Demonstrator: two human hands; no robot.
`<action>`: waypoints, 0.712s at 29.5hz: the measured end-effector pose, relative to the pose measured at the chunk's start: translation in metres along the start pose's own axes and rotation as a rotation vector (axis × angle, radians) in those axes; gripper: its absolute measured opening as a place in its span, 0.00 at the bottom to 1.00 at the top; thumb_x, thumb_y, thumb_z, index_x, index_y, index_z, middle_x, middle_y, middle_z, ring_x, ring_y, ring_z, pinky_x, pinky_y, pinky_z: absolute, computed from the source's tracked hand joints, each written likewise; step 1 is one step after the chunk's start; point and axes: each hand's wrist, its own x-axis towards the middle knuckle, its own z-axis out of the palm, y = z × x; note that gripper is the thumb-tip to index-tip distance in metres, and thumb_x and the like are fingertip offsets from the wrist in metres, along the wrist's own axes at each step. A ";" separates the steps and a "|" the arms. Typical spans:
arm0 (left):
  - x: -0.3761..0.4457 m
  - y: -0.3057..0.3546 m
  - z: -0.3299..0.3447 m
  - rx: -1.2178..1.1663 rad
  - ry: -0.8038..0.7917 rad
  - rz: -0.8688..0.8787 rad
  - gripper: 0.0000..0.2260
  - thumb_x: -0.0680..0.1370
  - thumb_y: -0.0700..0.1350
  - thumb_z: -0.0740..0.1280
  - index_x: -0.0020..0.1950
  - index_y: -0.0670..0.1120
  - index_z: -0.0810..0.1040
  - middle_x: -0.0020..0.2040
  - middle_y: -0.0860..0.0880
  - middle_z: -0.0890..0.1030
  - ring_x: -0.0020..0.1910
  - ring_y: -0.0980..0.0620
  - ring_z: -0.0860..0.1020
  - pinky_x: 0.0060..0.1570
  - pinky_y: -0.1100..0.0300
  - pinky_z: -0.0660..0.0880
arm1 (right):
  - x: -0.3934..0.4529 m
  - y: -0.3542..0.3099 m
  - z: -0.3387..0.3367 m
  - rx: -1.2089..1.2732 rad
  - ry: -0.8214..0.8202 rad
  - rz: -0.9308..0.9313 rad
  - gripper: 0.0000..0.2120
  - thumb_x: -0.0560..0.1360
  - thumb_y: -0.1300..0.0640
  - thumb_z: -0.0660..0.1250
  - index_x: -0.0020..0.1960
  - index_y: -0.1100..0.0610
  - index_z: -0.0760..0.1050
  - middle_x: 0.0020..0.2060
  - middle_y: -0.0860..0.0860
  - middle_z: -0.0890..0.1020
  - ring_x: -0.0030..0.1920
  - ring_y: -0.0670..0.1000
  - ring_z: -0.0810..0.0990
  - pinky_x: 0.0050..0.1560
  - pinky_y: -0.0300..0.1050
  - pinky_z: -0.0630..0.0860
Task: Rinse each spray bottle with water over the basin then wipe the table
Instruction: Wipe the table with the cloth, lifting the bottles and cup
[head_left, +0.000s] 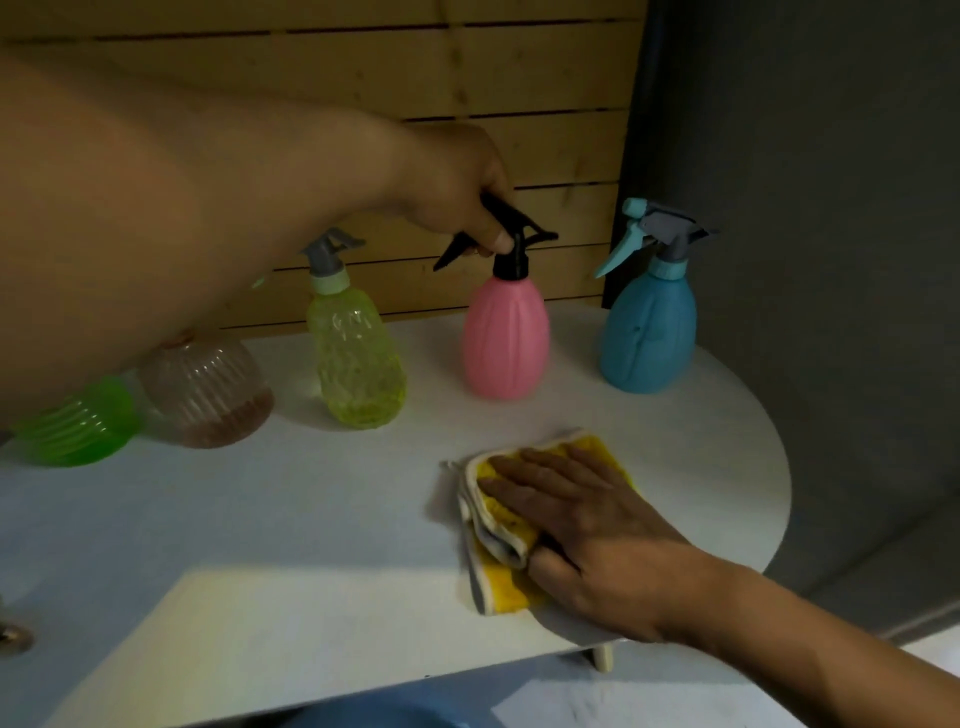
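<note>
L hand (457, 192) reached across from the left and gripped the black trigger head (501, 234) of the pink bottle (505, 340), fingers curled round the neck & trigger. Bottle stood upright on the white table (311, 519), near the back, w/ the wooden slat wall (467, 78) behind it. Can't tell if its base was fully down or just lifted; the bottom edge was blurred.

R hand (576, 514) lay flat on a yellow cloth (506, 525), fingers straight and spread, pressing it onto the tabletop in front of the pink bottle. Cloth was folded & bunched, w/ a pale trim along its edges, and sat near the table's rounded right end.

Other bottles stood in a row along the back:
- blue bottle (649, 332) w/ a light-blue & grey trigger, at far right, apart from the pink one, next to the grey wall (805, 208).
- clear yellow-green bottle (356, 364) w/ a grey trigger, left of the pink one, upright.
- clear ribbed round bottle (205, 392) w/ some brownish liquid at the bottom, further left, its top hidden behind the L forearm.
- green ribbed bottle (72, 423) at far left, mostly hidden by the same arm.

Bottom edge of view showed a blue rim (363, 714), prob. the basin, below the table's front edge.
</note>
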 end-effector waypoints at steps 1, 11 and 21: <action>0.005 -0.004 0.006 0.003 -0.017 0.017 0.02 0.78 0.49 0.75 0.48 0.53 0.84 0.43 0.55 0.85 0.46 0.56 0.81 0.44 0.62 0.73 | 0.000 -0.001 0.000 -0.003 0.000 0.005 0.37 0.72 0.39 0.44 0.81 0.38 0.51 0.81 0.38 0.53 0.81 0.41 0.48 0.81 0.48 0.41; -0.006 -0.005 0.016 -0.076 -0.022 -0.012 0.05 0.78 0.48 0.74 0.51 0.48 0.85 0.43 0.54 0.84 0.43 0.57 0.79 0.45 0.63 0.74 | 0.001 -0.002 0.005 -0.018 0.047 0.025 0.30 0.81 0.44 0.54 0.82 0.38 0.50 0.81 0.38 0.51 0.81 0.42 0.45 0.78 0.44 0.34; -0.015 0.012 0.000 0.066 -0.119 -0.060 0.16 0.75 0.57 0.75 0.60 0.52 0.84 0.56 0.57 0.84 0.59 0.53 0.80 0.65 0.54 0.74 | -0.008 0.004 0.003 -0.019 0.076 0.063 0.30 0.81 0.43 0.54 0.81 0.39 0.51 0.81 0.37 0.50 0.81 0.41 0.45 0.76 0.41 0.32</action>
